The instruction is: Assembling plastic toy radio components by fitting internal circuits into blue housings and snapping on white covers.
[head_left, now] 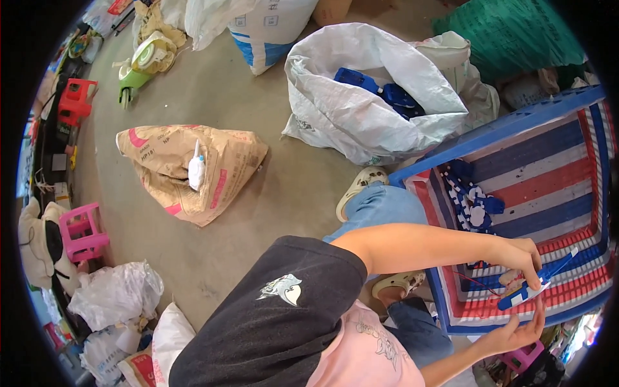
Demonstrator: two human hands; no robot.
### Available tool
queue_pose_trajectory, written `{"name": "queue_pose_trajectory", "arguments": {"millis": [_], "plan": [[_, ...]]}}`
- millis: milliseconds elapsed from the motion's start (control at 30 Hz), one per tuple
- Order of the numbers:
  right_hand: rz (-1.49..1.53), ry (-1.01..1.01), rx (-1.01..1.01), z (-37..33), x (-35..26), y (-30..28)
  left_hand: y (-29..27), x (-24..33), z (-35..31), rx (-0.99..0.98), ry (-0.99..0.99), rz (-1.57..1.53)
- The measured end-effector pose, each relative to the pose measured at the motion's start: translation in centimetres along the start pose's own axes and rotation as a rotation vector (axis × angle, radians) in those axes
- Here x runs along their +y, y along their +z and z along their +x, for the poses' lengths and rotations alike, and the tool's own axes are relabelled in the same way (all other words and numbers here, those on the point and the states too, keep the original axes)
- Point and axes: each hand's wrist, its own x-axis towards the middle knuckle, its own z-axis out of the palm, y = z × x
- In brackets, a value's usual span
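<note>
i see my left hand [519, 253] and right hand [521, 332] both closed on a small blue and white plastic part [538, 284], held just above the red, white and blue striped tray [548, 161]. its long axis runs diagonally, lower left to upper right, the thin tip pointing up-right. thin red wires [480, 284] seem to trail from it, though it's blurry. a small pile of blue pieces [474, 203] waits in the tray, so work looks far from finished.

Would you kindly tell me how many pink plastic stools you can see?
2. One pink stool stands on the floor at far left; another pink stool shows partly below the right hand. Others may be hidden among the bags.
</note>
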Motion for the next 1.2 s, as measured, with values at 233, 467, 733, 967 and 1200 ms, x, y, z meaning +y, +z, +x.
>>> {"name": "queue_pose_trajectory", "arguments": {"millis": [233, 467, 733, 967, 1200], "plan": [[0.505, 0.197, 0.317, 0.7, 1.0, -0.8, 1.1, 1.4, 0.0, -0.131, 0.020, -0.162], [1.907, 0.861, -0.229, -4.8, 5.0, 2.3, -1.0, -1.6, 0.7, -0.352, -0.041, -0.750], [1.502, 1.060, -0.123, -3.0, 0.1, 1.5, 0.4, -1.8, -0.5, -0.353, -0.118, -0.596], [1.606, 1.274, 0.018, -8.6, 4.6, 1.7, -2.4, -0.3, 1.2, -0.116, 0.054, -0.563], [1.807, 1.099, 0.164, -10.0, 6.2, -2.6, -0.6, -2.6, 1.4, -0.026, -0.222, -0.246]]}}
